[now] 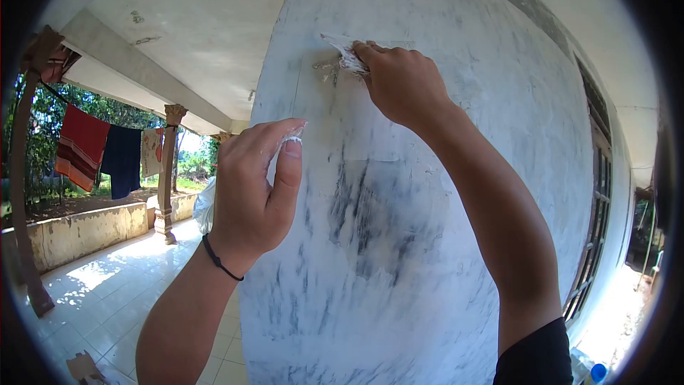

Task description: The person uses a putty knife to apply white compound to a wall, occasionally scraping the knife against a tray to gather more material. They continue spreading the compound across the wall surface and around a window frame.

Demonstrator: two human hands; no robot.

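My right hand (407, 84) is closed on a thin, flat putty scraper (349, 53) smeared with white paste. It holds the scraper against the upper part of a white wall (456, 242), where grey and black streaks show through. Small lumps of paste (326, 66) lie on the wall just left of the scraper. Lower and to the left, my left hand (256, 185) is raised in front of the wall's left edge, its thumb and fingers pinched together. White paste coats those fingertips; what they hold, if anything, is hidden. A dark cord bracelet (219, 259) circles the left wrist.
A barred window (595, 221) is set in the wall at the right. On the left, cloths (85, 146) hang from a line between porch posts (167, 178), above a low wall (92, 234). Pale tiles (107, 299) cover the floor. A blue-capped object (597, 371) stands at the lower right.
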